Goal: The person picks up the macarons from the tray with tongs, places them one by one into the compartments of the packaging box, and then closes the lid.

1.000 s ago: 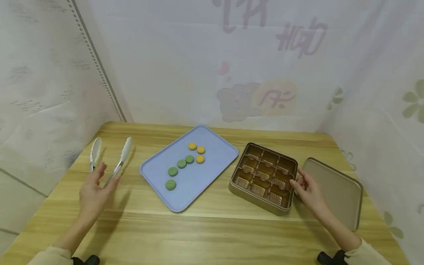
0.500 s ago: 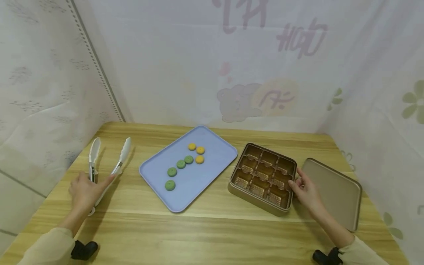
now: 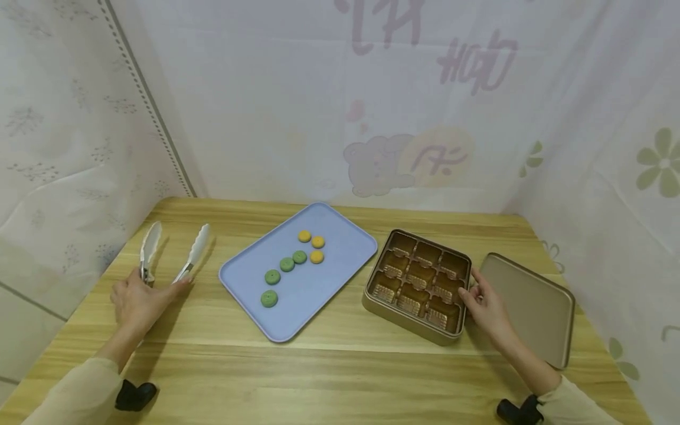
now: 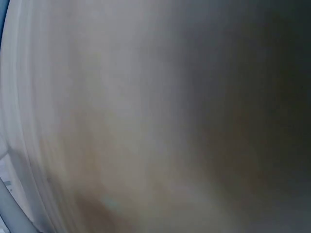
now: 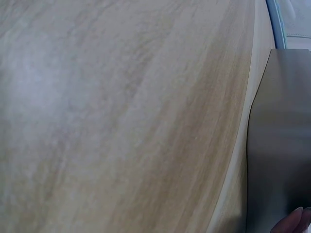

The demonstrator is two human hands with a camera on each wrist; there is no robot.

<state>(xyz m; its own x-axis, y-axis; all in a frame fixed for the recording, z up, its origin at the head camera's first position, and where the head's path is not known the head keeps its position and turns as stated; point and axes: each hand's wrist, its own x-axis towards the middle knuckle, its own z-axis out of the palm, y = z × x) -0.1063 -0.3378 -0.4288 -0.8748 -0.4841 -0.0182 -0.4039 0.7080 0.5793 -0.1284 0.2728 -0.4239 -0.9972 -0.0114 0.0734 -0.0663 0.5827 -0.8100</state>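
Note:
On the left, my left hand point(image 3: 139, 301) grips a pair of tongs point(image 3: 199, 243) from above, fingers at one arm and thumb at the other. The tongs' pale scalloped tips spread apart and point toward the back. My right hand point(image 3: 487, 304) holds the right side of a square bronze tin point(image 3: 406, 323), thumb at the rim and fingers along the outer wall. A brown plastic insert point(image 3: 419, 274) divides the tin into several bare compartments. In the right wrist view, fingertips point(image 5: 289, 222) lie against the tin's side wall point(image 5: 279, 131).
Between the hands lies a blue tray point(image 3: 297, 310) bearing several green cookies point(image 3: 273, 277) and 3 yellow cookies point(image 3: 317, 242). The tin's lid point(image 3: 533, 307) lies flat at the right, partly behind the right forearm. A printed cloth point(image 3: 276, 118) rises behind the wooden table point(image 3: 319, 378).
My left hand has come down onto the tongs, its fingers and thumb now around the arms. The right hand keeps its hold on the tin. The head view has shifted slightly.

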